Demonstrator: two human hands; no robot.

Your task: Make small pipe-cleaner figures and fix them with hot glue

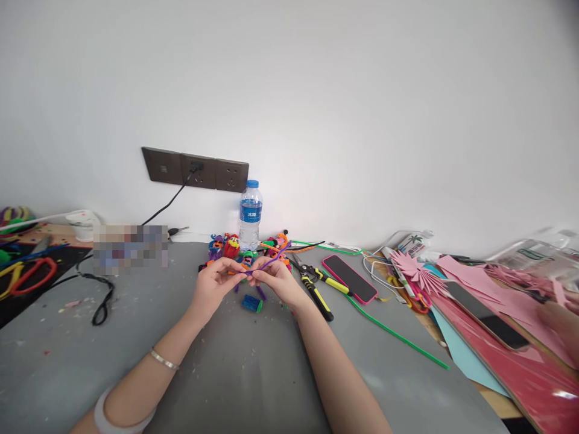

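Thumb and fingers of my left hand pinch one end of a purple pipe cleaner. My right hand grips the same pipe cleaner close beside it, and its free length sticks up past my right fingers. Just behind my hands sit several small colourful pipe-cleaner figures, one of them red with a yellow face; my fingers partly hide them. Below my hands lies a blue and green fuzzy roll on the grey mat. Black-and-yellow pliers lie right of my right hand.
A water bottle stands against the wall under dark sockets. To the right are a pink-cased phone, a green pipe cleaner, pink paper and another phone. Another person's hand shows at the right edge. Scissors lie left.
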